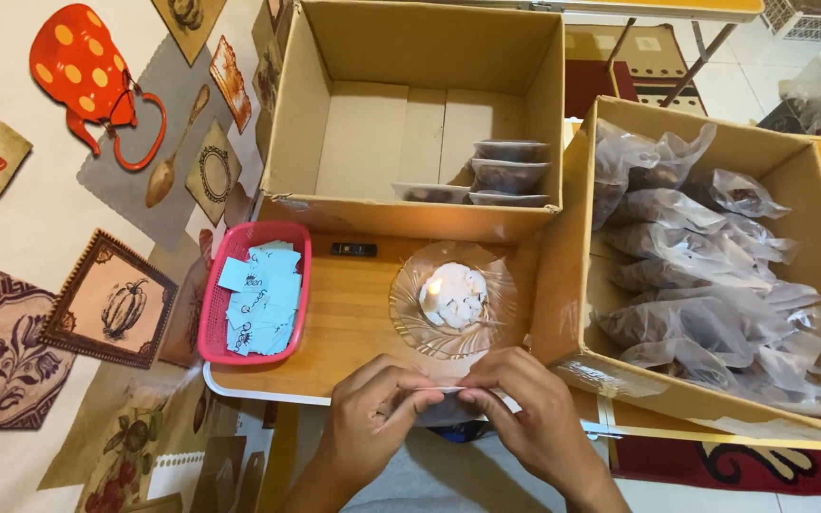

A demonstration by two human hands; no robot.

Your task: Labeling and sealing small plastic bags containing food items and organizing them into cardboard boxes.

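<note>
We see a pink basket (pixel 209 313) at the left of the wooden tabletop (pixel 353 313), filled with pale blue paper slips (pixel 258 296). Behind it stands an open box (pixel 410 123), mostly bare inside, with a few lidded plastic tubs (pixel 507 173) of something dark stacked at its right end. A second box (pixel 572 285) at the right is heaped with clear bags (pixel 705 275) of dark contents. Between the boxes sits a glass dish (pixel 410 313) with a lit white candle (pixel 452 294) in its middle. Nearest us, our left hand (pixel 372 413) and right hand (pixel 525 408) meet at the tabletop's front edge, fingers pinched narrow on a thin clear bag (pixel 444 407) stretched between them, just in front of the dish. What the bag contains we cannot tell.
</note>
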